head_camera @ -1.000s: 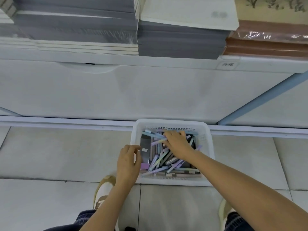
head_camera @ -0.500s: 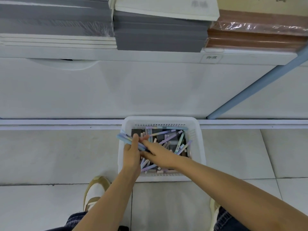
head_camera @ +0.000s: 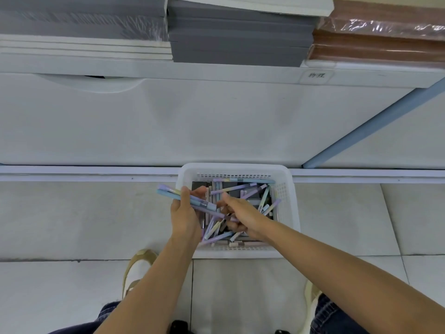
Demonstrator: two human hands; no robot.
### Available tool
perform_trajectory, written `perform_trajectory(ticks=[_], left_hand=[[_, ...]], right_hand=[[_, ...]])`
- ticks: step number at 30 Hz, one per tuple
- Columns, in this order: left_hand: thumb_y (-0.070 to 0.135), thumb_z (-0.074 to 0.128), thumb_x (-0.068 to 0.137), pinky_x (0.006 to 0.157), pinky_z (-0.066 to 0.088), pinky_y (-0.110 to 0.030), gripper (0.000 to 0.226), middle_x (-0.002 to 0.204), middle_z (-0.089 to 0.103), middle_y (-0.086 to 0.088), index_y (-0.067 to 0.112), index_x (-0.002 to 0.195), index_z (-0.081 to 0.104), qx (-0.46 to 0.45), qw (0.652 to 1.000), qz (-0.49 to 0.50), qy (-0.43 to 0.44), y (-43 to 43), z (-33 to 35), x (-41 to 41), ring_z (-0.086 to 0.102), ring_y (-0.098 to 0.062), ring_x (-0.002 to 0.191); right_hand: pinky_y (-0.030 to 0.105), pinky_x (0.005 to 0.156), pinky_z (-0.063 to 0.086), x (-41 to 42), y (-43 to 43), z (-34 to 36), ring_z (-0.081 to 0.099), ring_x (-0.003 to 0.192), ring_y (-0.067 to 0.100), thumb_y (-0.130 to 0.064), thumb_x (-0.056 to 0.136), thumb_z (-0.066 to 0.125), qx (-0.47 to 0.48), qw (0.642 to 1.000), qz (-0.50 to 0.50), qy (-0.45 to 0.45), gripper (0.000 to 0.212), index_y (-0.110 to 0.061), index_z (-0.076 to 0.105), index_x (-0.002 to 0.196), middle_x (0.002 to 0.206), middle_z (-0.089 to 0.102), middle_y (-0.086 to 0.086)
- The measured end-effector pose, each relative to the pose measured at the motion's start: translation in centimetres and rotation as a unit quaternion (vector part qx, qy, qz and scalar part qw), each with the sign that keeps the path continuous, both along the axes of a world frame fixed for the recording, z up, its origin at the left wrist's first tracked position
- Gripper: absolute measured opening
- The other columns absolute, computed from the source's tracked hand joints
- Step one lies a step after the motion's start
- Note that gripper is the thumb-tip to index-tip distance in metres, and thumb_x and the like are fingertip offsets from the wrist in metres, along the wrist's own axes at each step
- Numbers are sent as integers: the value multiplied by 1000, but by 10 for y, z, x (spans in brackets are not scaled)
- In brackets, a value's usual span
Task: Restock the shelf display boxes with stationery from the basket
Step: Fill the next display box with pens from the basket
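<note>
White basket (head_camera: 286,213) holds pastel purple, blue and yellow pens (head_camera: 237,188); above it, grey (head_camera: 238,42) and brown (head_camera: 375,44) stacks.

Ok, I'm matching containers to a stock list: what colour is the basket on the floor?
White, with slotted walls; the basket shows best in the head view.

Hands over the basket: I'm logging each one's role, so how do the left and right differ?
The left hand grips a bundle of pens jutting past the basket rim; the right hand curls among loose pens inside, its grip unclear. The left sits at the rim, the right nearer the middle. Both are over the basket.
</note>
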State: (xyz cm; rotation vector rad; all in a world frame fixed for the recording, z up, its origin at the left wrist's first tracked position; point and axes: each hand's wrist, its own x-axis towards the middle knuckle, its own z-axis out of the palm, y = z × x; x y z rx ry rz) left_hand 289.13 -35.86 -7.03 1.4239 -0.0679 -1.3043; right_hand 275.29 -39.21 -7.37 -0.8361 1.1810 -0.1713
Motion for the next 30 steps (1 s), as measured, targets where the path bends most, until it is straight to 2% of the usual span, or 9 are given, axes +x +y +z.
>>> perform_trajectory(ticks=[3,6,11,15,17,21,25,27,30], left_hand=[[21,47,101,78,59,-42,27,84,72,-12,2,91,63,-2,998,-25,53,2,1,-3,70,-26,77],[17,49,100,71,59,-35,25,83,72,-12,-2,93,63,-1,998,-8,70,5,-1,-2,70,-24,77],[18,50,100,67,60,-34,23,82,72,-7,-1,101,61,-4,998,-10,55,9,1,-2,69,-22,76],[19,46,101,69,60,-32,21,88,72,-5,5,102,61,-19,993,7,116,7,5,-9,70,-17,82],[19,43,102,69,60,-27,23,83,74,-2,9,96,64,-11,995,-6,97,7,4,-15,71,-13,81],[22,43,103,67,60,-31,29,81,75,-4,8,91,65,-11,997,-37,60,7,4,-13,71,-17,74],[22,43,103,60,59,-33,28,65,69,-5,11,84,59,24,999,-24,-31,4,0,12,65,-19,56],[20,44,103,48,54,-27,24,52,56,1,11,84,57,37,998,-31,-50,6,-3,22,55,-14,45],[21,47,102,38,41,-21,22,50,39,4,11,85,57,58,994,-60,-65,11,-7,26,37,-7,39]], right_hand=[[19,43,25,7,0,-2,32,43,7,-51,101,36,-36,998,-45,8,40,-26,64,114,62,46,-2],[23,47,23,12,3,2,28,48,9,-49,99,42,-82,996,-22,-16,29,-39,69,92,59,33,-2],[17,40,25,14,8,2,26,42,5,-37,103,40,-65,996,16,-57,34,-9,58,95,58,36,-3],[17,41,24,18,9,2,25,43,6,-24,104,41,-88,994,4,-63,24,-12,60,95,61,33,3],[18,42,27,22,9,1,28,45,6,-20,103,40,-84,996,2,-39,24,-20,62,93,60,34,0],[23,51,35,25,6,0,41,55,13,-26,102,37,-94,994,50,12,26,-12,53,87,66,43,4],[30,78,51,3,-13,-5,62,85,17,-22,100,46,-291,937,126,149,20,-11,63,104,96,66,3],[30,84,49,-10,-20,-11,59,91,14,-14,94,57,-357,896,198,174,16,-14,64,109,107,62,1],[38,106,33,-15,-14,-28,42,119,16,-27,83,70,-391,805,382,233,45,-23,57,125,131,46,0]])
